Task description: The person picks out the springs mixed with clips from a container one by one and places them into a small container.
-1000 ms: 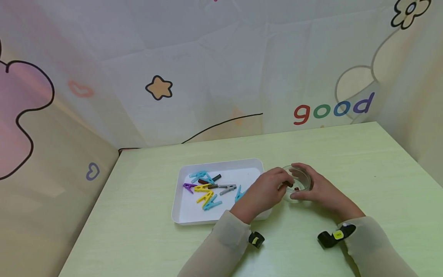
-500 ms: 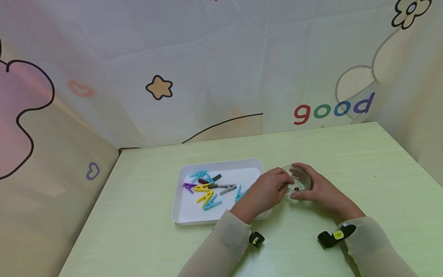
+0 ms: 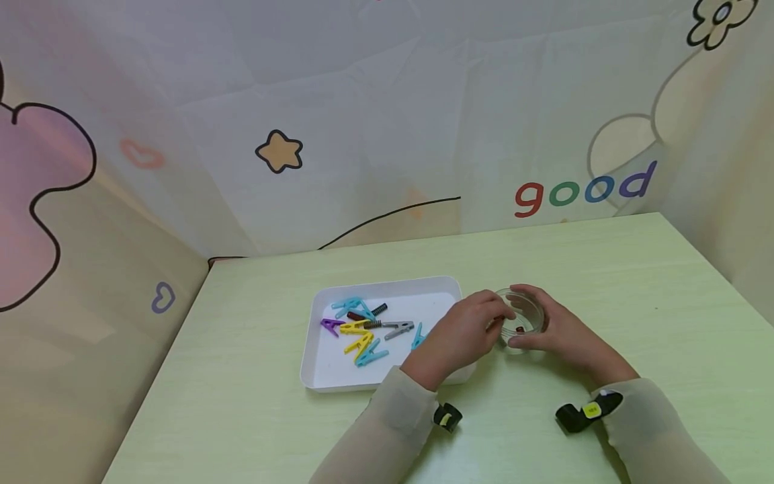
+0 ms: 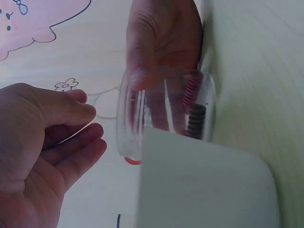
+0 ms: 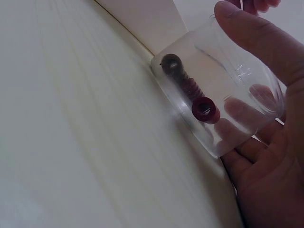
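Note:
My right hand (image 3: 562,329) grips a small clear jar (image 5: 223,59) from its right side, thumb in front and fingers round the back. Inside, at the bottom, lie a dark spring (image 5: 172,65) and red springs (image 5: 204,109). The left hand (image 3: 459,333) hovers at the jar's left rim in the head view. In the left wrist view its thumb and fingers are loosely bent and apart, with nothing between them. Left of the jar, partly behind the left hand, stands a white tray (image 3: 417,299) holding plastic clothespins and springs.
Blue clothespins (image 3: 371,353), yellow ones (image 3: 360,344), a purple one (image 3: 330,326) and a grey one (image 3: 399,329) lie spread in the tray. Dark springs (image 3: 379,309) lie among them. A printed cloth (image 3: 363,134) hangs behind the pale green table (image 3: 242,376).
A second ago a small dark spring showed at the left fingertips over the jar; it has since left them. The right hand and jar have stayed in place.

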The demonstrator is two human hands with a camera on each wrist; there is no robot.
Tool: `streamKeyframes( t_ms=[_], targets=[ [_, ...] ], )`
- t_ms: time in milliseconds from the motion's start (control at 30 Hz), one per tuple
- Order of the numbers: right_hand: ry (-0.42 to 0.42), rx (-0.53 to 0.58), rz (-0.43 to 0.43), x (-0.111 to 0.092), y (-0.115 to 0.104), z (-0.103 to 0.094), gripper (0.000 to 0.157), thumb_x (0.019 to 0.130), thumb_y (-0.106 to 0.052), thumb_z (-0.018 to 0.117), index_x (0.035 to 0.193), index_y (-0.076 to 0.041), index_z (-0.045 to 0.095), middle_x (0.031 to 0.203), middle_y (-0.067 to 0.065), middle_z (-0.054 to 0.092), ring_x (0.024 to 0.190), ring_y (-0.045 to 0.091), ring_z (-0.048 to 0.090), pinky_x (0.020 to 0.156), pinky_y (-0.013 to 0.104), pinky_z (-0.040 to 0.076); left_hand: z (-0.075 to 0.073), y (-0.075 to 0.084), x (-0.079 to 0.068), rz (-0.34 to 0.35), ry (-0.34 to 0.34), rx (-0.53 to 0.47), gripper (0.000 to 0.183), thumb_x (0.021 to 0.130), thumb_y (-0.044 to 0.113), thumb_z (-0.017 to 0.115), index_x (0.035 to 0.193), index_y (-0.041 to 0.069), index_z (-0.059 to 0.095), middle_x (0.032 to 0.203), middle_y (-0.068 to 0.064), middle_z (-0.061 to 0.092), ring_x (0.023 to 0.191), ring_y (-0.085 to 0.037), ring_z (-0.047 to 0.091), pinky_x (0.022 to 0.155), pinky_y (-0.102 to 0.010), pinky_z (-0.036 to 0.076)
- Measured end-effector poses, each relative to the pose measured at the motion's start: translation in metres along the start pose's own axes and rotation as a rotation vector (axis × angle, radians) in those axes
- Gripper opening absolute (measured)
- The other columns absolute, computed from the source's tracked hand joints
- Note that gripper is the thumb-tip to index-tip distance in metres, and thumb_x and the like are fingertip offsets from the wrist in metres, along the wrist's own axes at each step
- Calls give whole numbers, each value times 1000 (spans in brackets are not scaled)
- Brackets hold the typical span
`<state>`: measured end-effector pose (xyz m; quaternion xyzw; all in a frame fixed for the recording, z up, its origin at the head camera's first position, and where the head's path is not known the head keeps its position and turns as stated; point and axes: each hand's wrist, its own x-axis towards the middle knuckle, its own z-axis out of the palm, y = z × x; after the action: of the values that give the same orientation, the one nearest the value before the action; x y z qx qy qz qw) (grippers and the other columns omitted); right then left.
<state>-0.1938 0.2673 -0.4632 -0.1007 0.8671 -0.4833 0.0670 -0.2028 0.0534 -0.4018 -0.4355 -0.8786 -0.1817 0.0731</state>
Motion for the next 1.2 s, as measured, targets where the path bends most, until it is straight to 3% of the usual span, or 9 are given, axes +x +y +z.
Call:
streamKeyframes(
  t_ms=[300, 833, 1200],
  targets=[
    [6, -23, 40, -1, -1, 0, 96, 77, -42, 79, 152, -21, 22, 152, 14, 35, 138, 40, 34, 107, 67, 29, -17, 5, -3, 38, 48, 1, 20, 97, 17, 57, 113, 19, 70, 110, 8, 65, 100, -4, 59, 87, -10, 46],
    [-6, -23, 38, 1, 1, -1, 97, 76, -43, 80, 152, -25, 22, 155, 12, 36, 142, 39, 29, 109, 69, 23, -42, -10, -8, -123, 65, -57, 21, 95, 22, 61, 114, 16, 69, 113, 3, 67, 108, -12, 62, 95, -21, 49],
    [-13, -21, 40, 1, 0, 0, 97, 76, -42, 80, 151, -24, 22, 154, 12, 36, 142, 40, 29, 109, 69, 23, -48, -25, -13, -260, 40, -104, 25, 96, 25, 60, 118, 17, 68, 120, 3, 65, 113, -13, 60, 98, -26, 49]
  ],
)
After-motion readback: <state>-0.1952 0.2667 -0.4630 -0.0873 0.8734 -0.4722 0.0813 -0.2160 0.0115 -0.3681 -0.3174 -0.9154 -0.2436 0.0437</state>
